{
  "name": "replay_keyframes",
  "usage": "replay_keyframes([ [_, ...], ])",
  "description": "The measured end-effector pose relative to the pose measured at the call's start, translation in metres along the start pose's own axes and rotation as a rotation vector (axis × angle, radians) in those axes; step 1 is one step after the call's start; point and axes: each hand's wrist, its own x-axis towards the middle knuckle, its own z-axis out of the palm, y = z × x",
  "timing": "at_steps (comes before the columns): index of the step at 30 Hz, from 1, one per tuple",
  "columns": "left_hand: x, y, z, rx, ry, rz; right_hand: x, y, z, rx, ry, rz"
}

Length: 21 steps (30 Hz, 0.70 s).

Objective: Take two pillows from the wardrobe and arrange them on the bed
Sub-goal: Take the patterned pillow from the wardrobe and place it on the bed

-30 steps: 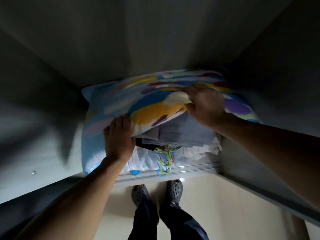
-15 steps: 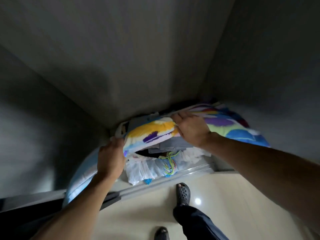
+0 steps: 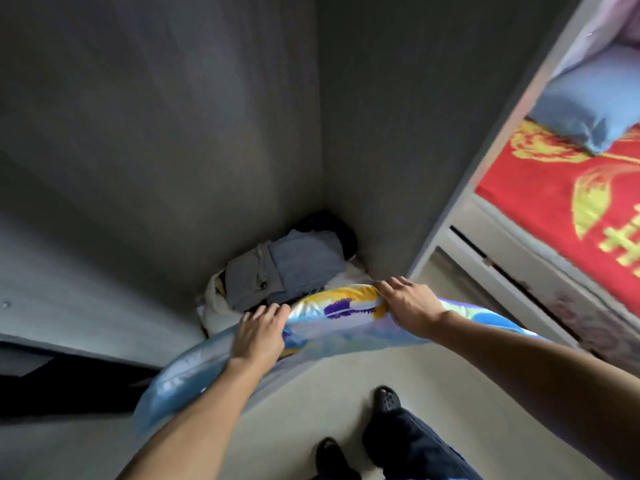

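Hands [image 3: 332, 323] grip patterned pillow [image 3: 346, 327]; writing unreadable.

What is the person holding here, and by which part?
Both hands grip the colourful pillow along its upper edge: left hand nearer the middle, right hand further right along that edge.

The pillow [image 3: 332, 327] wears a smooth, faintly shiny printed cloth in blue, yellow and purple. The wardrobe [image 3: 173, 133] walls look like matt grey laminate with a fine grain. At 12 o'clock from the pillow, folded clothes [image 3: 284, 268] are soft matt cloth. On the bed [image 3: 561, 202], the red blanket [image 3: 540, 192] looks plush. The floor [image 3: 329, 410] is smooth, pale.
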Motion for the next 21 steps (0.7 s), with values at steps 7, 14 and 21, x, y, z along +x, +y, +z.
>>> replay_keyframes([
  [7, 0.039, 0.119, -0.037, 0.037, 0.041, 0.315, -0.105, 0.092, -0.034, 0.025, 0.057, 0.245],
  [14, 0.112, 0.274, -0.066, 0.029, 0.111, 0.547, -0.197, 0.224, -0.055, 0.028, 0.182, 0.506],
  [21, 0.199, 0.451, -0.076, -0.002, 0.070, 0.611, -0.255, 0.397, -0.070, 0.014, 0.253, 0.637],
])
